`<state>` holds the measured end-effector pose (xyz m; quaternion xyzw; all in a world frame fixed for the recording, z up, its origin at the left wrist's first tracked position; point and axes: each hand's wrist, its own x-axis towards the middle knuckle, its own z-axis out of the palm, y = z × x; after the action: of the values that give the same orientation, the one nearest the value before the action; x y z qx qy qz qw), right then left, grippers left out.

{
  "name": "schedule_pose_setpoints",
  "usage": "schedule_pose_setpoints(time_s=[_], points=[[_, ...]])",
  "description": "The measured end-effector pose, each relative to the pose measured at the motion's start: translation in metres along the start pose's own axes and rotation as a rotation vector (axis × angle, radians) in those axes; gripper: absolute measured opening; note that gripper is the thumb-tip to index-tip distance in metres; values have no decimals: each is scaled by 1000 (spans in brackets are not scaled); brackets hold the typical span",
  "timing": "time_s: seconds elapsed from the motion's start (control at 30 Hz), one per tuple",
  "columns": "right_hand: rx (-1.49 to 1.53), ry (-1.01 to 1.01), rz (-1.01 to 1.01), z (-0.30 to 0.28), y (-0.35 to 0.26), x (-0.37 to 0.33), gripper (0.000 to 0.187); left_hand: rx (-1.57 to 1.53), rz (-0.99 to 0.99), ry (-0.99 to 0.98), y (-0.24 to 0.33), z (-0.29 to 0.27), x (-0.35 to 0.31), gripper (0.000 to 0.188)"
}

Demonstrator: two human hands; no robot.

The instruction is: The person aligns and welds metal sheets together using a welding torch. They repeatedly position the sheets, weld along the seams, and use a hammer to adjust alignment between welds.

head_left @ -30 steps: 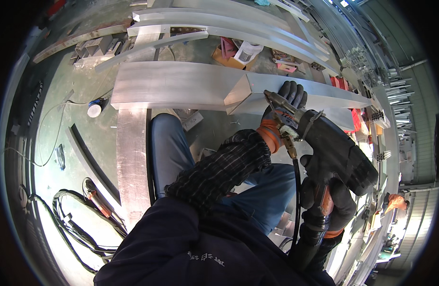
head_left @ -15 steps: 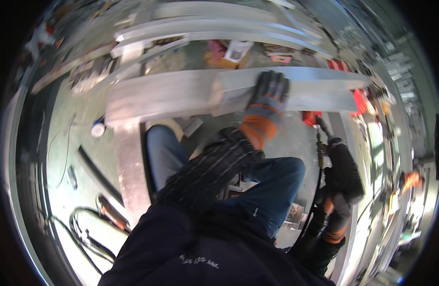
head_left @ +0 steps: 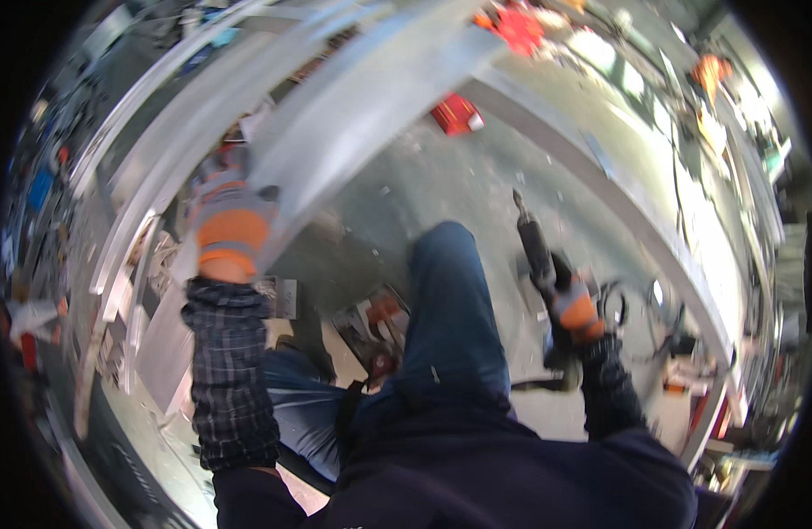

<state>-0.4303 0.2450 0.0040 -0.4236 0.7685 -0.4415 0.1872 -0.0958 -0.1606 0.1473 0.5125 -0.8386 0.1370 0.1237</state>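
My left hand (head_left: pixel 232 212), in a grey and orange work glove, reaches to the lower left end of a wide silver metal beam (head_left: pixel 362 106). Its thumb stands apart on the beam's surface; the fingers lie stretched along it, somewhat blurred. On the right, my right hand (head_left: pixel 575 307), gloved alike, is closed around a dark handheld power tool (head_left: pixel 534 242). The tool has a long cylindrical body and a slim metal tip, which points up and away from me, apart from the beam. My palm and the dark glove hide the tool's rear part.
A long metal rail (head_left: pixel 618 203) curves down the right side. A red box (head_left: pixel 456 115) lies on the floor beyond my knee. More metal profiles (head_left: pixel 150 189) lie at the far left. An open box of parts (head_left: pixel 371 326) sits by my legs.
The view has swung round, so the beam now runs diagonally. My left hand has shifted to the beam's left end. My right hand has swung outward with the tool, its tip pointing away.
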Motion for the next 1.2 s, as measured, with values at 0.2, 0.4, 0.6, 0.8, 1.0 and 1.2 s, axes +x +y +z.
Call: schedule_pose_setpoints(time_s=[0.2,0.4,0.6,0.8,1.0,1.2], points=[[-431,-18,317,-14,155,-7,41,73,-132,-252,10,2,10,97],[-563,-215,561,6,268,7,50,-22,-57,-88,23,7,6,93],[-455,-468,387,71,387,47,46,76,109,-22,3,14,-3,96],[-305,-708,419,161,465,45,48,-3,35,-79,29,-15,8,87],[-569,-920,327,187,498,55,56,44,-90,-203,25,-12,4,94],[-814,-820,599,188,498,62,59,-1,-200,-257,38,-12,19,91]])
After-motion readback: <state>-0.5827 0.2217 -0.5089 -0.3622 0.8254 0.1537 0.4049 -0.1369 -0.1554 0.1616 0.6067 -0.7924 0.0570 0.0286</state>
